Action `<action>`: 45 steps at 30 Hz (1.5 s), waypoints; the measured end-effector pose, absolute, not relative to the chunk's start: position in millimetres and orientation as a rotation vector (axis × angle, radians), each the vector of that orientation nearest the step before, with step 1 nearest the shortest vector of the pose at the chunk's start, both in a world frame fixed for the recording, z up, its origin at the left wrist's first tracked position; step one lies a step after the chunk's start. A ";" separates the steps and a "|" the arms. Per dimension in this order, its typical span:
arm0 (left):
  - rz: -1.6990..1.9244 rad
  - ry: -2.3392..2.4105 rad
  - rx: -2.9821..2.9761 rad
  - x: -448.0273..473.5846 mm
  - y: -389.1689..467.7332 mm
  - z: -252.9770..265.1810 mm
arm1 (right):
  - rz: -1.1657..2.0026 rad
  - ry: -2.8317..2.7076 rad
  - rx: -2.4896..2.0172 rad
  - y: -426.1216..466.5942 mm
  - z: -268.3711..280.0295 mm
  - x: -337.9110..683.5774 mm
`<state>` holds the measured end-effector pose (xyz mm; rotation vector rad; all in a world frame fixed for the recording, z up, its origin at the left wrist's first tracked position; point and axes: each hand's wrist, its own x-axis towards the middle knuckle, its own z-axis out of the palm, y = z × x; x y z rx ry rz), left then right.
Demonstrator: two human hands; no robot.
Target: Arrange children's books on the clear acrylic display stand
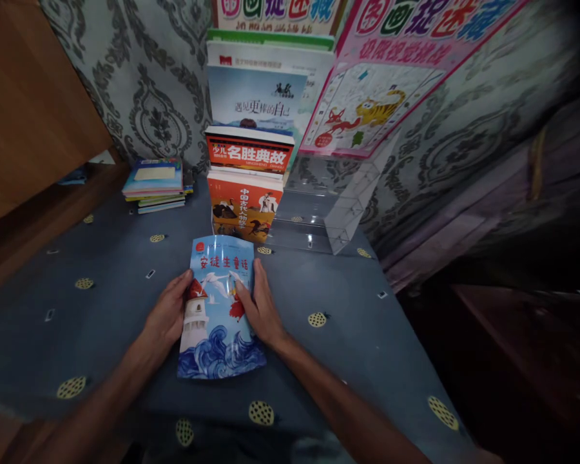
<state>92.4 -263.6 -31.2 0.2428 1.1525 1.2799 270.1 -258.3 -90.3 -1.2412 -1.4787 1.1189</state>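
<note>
A blue storybook [217,328] with a lighthouse, white swans and curling waves on its cover is held upright-facing before me, above the table. My left hand [168,309] grips its left edge. On the other side, my right hand [261,306] holds the right edge, thumb lying on the cover and fingers behind. Just beyond the storybook's top edge, an orange book [244,206] stands in the lowest left slot of a clear acrylic display rack [345,219]. Behind it rise a red-titled book [249,153] and a pale blue book [256,93].
A large pink picture book [367,96] stands at the rack's upper right. Several books lie in a stack [154,183] at the back left, near a wooden cabinet [33,96]. The table wears a dark cloth [111,258] with pineapple prints. Patterned wall covering [149,96] is behind.
</note>
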 end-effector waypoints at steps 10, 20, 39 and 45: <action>1.206 0.987 0.215 91.6 -257.3 -53.7 | 1.817 -0.664 -0.780 -249.9 -75.8 274.3; 1.129 1.011 0.246 95.8 -260.3 -50.3 | 1.786 -0.651 -0.789 -238.1 -82.9 290.4; 1.121 0.941 0.313 97.8 -263.7 -41.9 | 1.896 -0.870 -0.777 -243.1 -82.9 288.2; 1.051 0.902 0.295 97.1 -264.4 -40.2 | 2.040 -0.770 -0.756 -250.1 -75.0 281.7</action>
